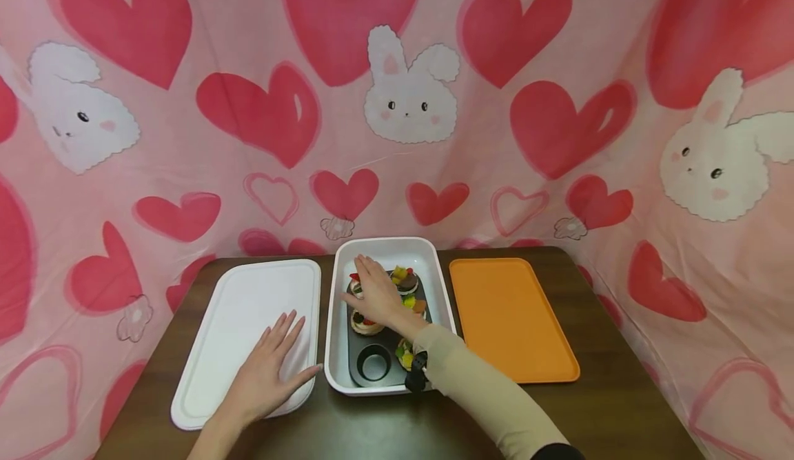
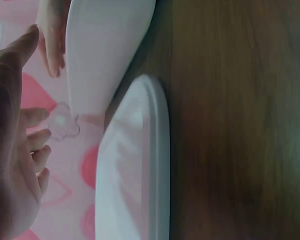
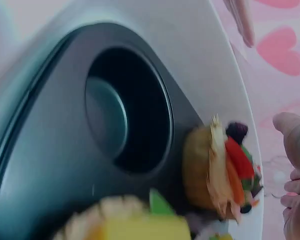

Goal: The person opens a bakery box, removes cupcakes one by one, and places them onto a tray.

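Observation:
My left hand point(image 1: 267, 370) hovers over the near right part of a white tray point(image 1: 242, 336), fingers straight and thumb out to the side. The right hand point(image 1: 378, 298) reaches over a dark muffin tin point(image 1: 356, 350), fingers extended, palm above the cups, holding nothing that shows. That tin lies in a deep white bin point(image 1: 329, 350). Fruit-topped tarts sit in its cups, among them one at the back right point(image 1: 404, 279) and one at the front right point(image 1: 405, 356). The front left cup point(image 1: 374, 363) has no tart. In the right wrist view a tart point(image 3: 200, 170) shows a pale crust and colourful fruit.
An orange tray point(image 1: 515, 322) lies right of the bin, under the right sleeve's side. All three stand on a dark brown table point(image 1: 620, 391). A pink cloth point(image 1: 397, 191) with hearts and rabbits hangs behind. A black band point(image 1: 417, 370) is at my right wrist.

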Available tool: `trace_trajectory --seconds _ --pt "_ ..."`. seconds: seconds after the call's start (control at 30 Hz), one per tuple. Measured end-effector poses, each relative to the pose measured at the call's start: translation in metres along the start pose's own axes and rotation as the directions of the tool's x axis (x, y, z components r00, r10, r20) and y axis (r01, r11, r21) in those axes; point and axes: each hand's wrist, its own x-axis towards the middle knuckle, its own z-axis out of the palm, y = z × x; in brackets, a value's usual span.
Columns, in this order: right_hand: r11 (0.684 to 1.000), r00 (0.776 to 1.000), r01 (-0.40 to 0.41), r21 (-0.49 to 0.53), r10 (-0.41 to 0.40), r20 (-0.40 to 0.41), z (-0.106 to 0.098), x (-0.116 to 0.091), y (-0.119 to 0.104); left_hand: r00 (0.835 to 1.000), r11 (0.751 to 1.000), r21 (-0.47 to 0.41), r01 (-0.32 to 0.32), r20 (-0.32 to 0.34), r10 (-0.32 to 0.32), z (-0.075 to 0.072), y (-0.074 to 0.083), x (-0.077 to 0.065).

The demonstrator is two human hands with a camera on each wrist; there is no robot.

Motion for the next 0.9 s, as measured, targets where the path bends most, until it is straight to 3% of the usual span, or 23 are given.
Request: trace_trajectory --seconds 0.13,0.23,0.4,0.63,0.9 --pt "0.997 0.999 0.008 0.079 -0.005 -0.044 0.005 0.000 0.029 0.999 0.999 0.014 -0.037 0.002 0.037 0.007 0.015 0.002" --pt "0.995 0.999 -0.005 0.096 0.009 -0.041 -0.003 -0.002 0.039 0.998 0.998 0.026 -0.052 0.019 0.052 0.013 0.022 0.005" --pt "0.994 0.998 -0.068 0.086 0.066 0.022 -0.034 -0.013 0.039 0.997 0.997 0.047 -0.065 0.049 0.063 0.021 0.030 0.008" --pt "0.994 0.993 -0.098 0.055 0.094 0.072 -0.042 -0.018 0.059 0.993 0.995 0.068 -0.073 0.096 0.066 0.026 0.036 0.008" --pt "0.983 0.986 -0.120 0.140 0.102 0.129 -0.048 -0.020 0.082 0.991 0.994 0.078 -0.073 0.118 0.063 0.026 0.041 0.009"
